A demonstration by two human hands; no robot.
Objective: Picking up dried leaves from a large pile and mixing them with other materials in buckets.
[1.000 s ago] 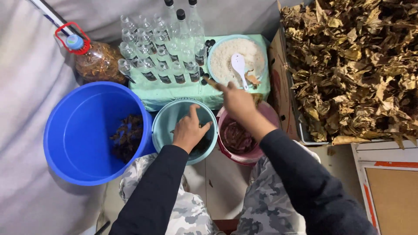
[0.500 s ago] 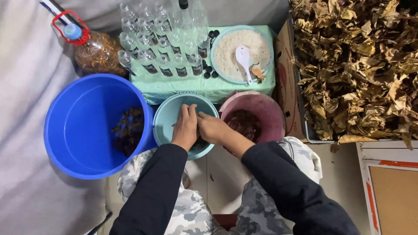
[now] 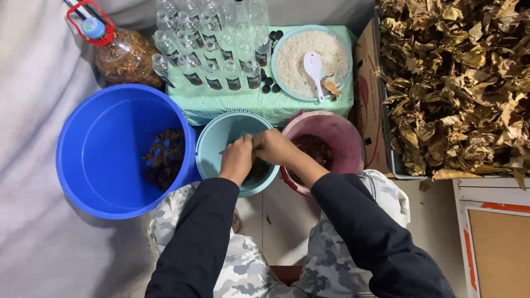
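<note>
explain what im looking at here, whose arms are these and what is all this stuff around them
The picture comes from a camera worn on a person's head, looking down, so the dark-sleeved arms are that person's own. The left hand and right hand meet over a small teal bowl, fingers pinched together on something too small to make out. Beside it stand a pink bowl with dark bits inside and a big blue bucket holding some dark leafy material. Behind, on a pale green cloth, are rows of small clear bottles and a plate of white grains with a white spoon. At right is a box of dry brown leaves.
</note>
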